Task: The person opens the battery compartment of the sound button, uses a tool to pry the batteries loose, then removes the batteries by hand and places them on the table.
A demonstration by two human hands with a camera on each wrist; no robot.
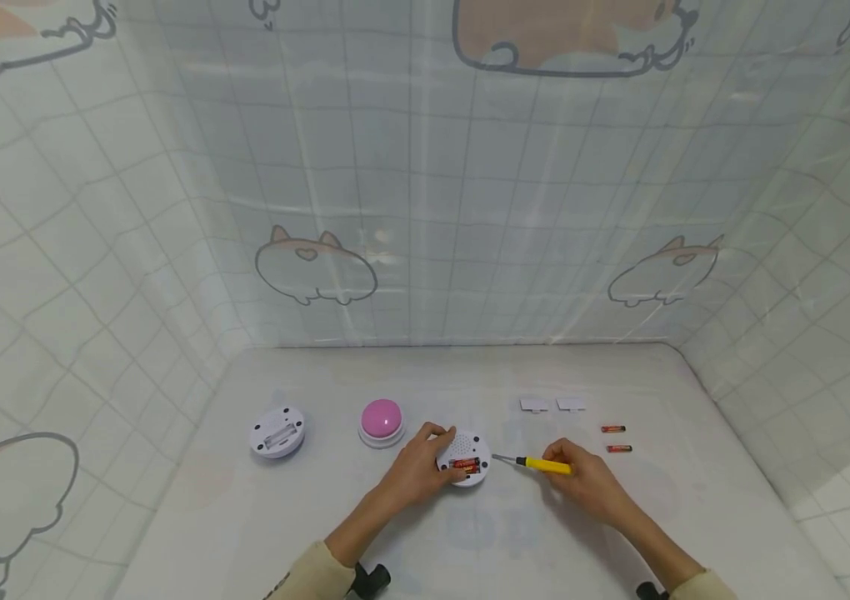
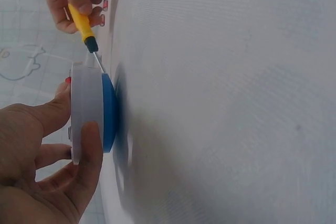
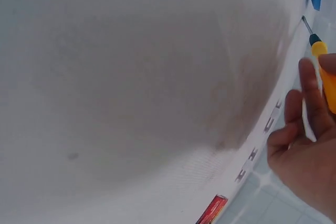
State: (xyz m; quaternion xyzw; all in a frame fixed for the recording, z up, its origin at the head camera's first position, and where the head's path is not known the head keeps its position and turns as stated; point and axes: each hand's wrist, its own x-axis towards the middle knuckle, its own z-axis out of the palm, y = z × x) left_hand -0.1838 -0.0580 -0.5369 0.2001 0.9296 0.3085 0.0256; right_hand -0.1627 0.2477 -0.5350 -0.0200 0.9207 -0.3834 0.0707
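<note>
My left hand [image 1: 419, 468] grips a round white button unit [image 1: 476, 442] by its edge, its underside facing up. Two red batteries [image 1: 465, 465] show in its underside, partly behind the thumb. In the left wrist view its blue dome [image 2: 109, 114] faces down, close over the table. To the right, my right hand [image 1: 584, 477] pinches the yellow handle of a screwdriver [image 1: 549, 466]. The metal shaft points left, with its tip right beside the unit's rim. In the right wrist view the same screwdriver [image 3: 318, 49] sits between thumb and fingers.
Left of the hands stand a pink-domed button [image 1: 382, 418] and an overturned white unit [image 1: 277, 432] with its battery slot exposed. Two small white covers [image 1: 533, 405] lie at the back right. Two loose red batteries [image 1: 619, 448] lie near my right hand. Patterned sheets [image 1: 425, 292] enclose the table.
</note>
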